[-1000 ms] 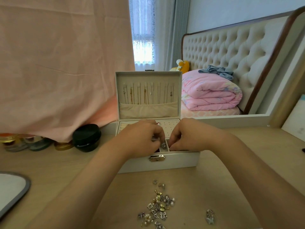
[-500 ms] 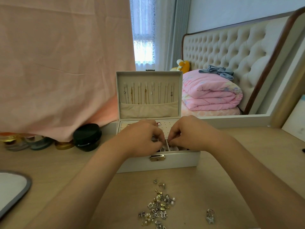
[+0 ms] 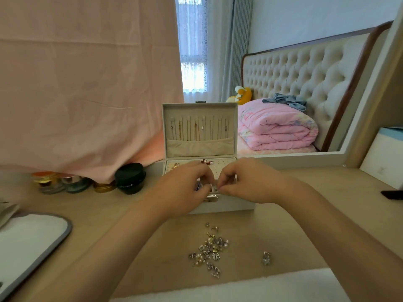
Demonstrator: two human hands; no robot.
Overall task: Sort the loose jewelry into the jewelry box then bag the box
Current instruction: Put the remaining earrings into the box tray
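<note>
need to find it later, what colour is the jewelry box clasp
Gold, on the white jewelry box's front, seen in the head view: clasp.

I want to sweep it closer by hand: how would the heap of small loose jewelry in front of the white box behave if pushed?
The heap of small silver and gold jewelry pieces would probably scatter rather than slide together, since its pieces lie separate. Round pearl-like beads may roll across the smooth tan tabletop. Each piece looks tiny, so likely light and fiddly.

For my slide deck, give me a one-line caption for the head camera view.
Both hands, left and right, work over the open jewelry box, loose jewelry piled on the table.
</note>
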